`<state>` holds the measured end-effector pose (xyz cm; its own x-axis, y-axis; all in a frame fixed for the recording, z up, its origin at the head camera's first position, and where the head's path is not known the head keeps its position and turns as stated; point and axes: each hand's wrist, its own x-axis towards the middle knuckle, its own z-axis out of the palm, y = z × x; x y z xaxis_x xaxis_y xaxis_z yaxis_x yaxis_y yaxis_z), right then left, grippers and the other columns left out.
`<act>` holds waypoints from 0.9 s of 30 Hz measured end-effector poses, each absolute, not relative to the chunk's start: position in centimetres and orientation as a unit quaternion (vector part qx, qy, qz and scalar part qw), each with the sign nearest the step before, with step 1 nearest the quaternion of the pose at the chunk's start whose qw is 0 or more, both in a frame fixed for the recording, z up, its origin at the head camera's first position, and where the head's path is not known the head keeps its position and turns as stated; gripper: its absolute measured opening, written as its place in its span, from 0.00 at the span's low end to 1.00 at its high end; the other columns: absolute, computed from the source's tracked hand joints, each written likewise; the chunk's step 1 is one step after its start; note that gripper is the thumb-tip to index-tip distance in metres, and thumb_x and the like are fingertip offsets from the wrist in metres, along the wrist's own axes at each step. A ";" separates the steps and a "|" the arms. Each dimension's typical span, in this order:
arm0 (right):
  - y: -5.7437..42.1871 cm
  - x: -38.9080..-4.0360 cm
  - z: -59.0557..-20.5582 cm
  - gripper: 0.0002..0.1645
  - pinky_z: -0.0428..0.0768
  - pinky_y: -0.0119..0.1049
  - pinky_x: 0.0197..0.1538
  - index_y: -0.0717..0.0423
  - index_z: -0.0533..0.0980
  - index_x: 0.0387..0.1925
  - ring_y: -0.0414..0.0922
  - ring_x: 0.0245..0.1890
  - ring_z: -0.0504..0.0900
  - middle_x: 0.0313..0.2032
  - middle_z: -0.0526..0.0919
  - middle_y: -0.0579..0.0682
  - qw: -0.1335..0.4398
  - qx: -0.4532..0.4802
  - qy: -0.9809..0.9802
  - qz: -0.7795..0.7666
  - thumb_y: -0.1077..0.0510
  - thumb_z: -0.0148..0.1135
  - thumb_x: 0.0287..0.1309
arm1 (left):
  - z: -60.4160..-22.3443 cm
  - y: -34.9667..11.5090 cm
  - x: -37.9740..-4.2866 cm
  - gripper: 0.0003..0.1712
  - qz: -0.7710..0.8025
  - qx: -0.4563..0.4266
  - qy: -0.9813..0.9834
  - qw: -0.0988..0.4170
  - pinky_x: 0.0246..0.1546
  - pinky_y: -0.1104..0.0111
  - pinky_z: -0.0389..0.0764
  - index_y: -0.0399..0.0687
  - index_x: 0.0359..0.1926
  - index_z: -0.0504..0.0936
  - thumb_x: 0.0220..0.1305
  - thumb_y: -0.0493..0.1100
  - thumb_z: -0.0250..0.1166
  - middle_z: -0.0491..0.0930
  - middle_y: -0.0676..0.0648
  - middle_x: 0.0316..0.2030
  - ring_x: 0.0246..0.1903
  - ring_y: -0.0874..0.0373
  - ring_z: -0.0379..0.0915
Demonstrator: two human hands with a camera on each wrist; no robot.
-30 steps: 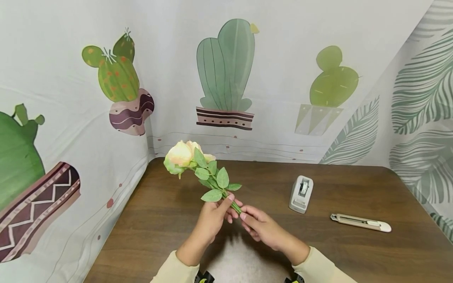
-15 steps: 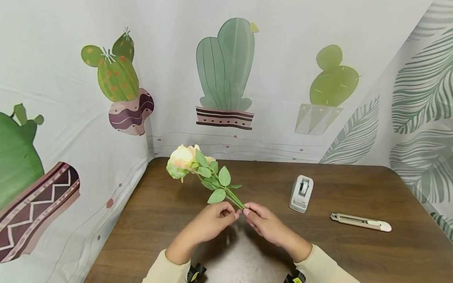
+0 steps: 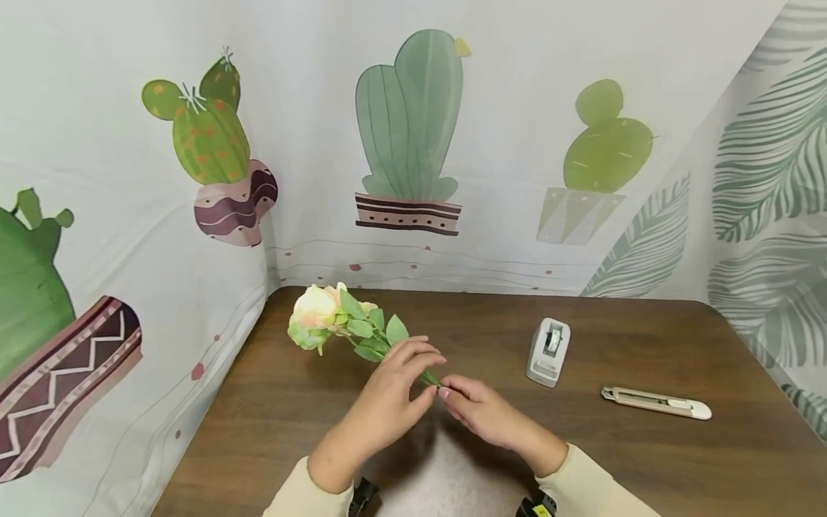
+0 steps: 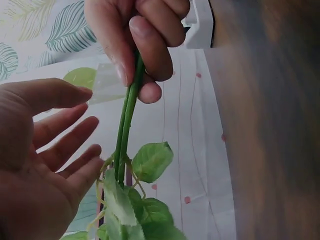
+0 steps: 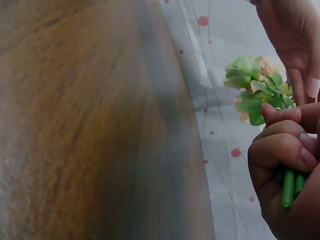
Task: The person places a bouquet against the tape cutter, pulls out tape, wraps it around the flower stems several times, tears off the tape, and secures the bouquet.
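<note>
Pale cream and pink roses [image 3: 316, 309], with light green outer petals, point to the far left above the table in the head view. My right hand [image 3: 484, 413] pinches their green stems [image 4: 123, 117] close to the lower ends; cut stem ends [image 5: 287, 190] poke out of its curled fingers in the right wrist view. Beside the stems is my left hand [image 3: 388, 406], its fingers spread and the thumb apart. A gap shows between its fingertips and the stems in the left wrist view. Several green leaves [image 4: 152, 162] grow along the stems; in the head view the left hand hides some.
On the brown wooden table [image 3: 258, 431], a white tape dispenser [image 3: 548, 352] stands to the right of the hands. Farther right lies a beige and white utility knife [image 3: 655, 403]. A white cloth [image 3: 310, 143] printed with cacti hangs behind the table.
My left hand first held the stems, then let go and now spreads its fingers beside them. The flower heads have dropped lower and left. My right hand keeps its pinch on the stem ends.
</note>
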<state>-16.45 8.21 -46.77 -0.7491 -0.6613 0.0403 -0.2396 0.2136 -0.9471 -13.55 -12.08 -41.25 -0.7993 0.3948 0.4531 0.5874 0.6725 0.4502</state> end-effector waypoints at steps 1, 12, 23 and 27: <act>8.2 -16.5 -46.7 0.18 0.62 0.24 0.19 0.64 0.74 0.41 0.30 0.14 0.61 0.20 0.67 0.42 0.192 -0.300 0.756 -0.550 0.53 0.45 0.79 | -41.2 -12.2 -13.6 0.22 -0.286 -0.277 -0.903 0.161 0.66 0.58 0.73 0.49 0.54 0.83 0.57 0.34 0.73 0.80 0.52 0.54 0.68 0.53 0.68; 9.4 -16.7 -45.6 0.17 0.62 0.25 0.19 0.54 0.79 0.50 0.30 0.15 0.61 0.20 0.67 0.40 0.191 -0.309 0.768 -0.527 0.51 0.46 0.79 | -40.6 -13.0 -15.0 0.29 -0.096 -0.323 -0.930 0.149 0.76 0.48 0.56 0.51 0.58 0.80 0.54 0.45 0.78 0.84 0.52 0.52 0.67 0.49 0.71; 11.2 -16.8 -44.9 0.15 0.67 0.27 0.23 0.45 0.80 0.51 0.30 0.18 0.63 0.21 0.67 0.38 0.150 -0.349 0.795 -0.473 0.51 0.46 0.79 | -40.6 -13.6 -16.4 0.11 -0.011 -0.362 -0.916 0.173 0.70 0.45 0.65 0.58 0.37 0.84 0.58 0.54 0.75 0.83 0.58 0.35 0.45 0.57 0.82; 12.0 -17.0 -44.8 0.15 0.67 0.27 0.24 0.45 0.80 0.52 0.29 0.18 0.62 0.21 0.67 0.38 0.152 -0.358 0.798 -0.460 0.52 0.47 0.78 | -41.1 -13.8 -17.1 0.10 -0.047 -0.376 -0.916 0.133 0.69 0.45 0.66 0.59 0.37 0.83 0.62 0.55 0.71 0.83 0.60 0.33 0.40 0.61 0.82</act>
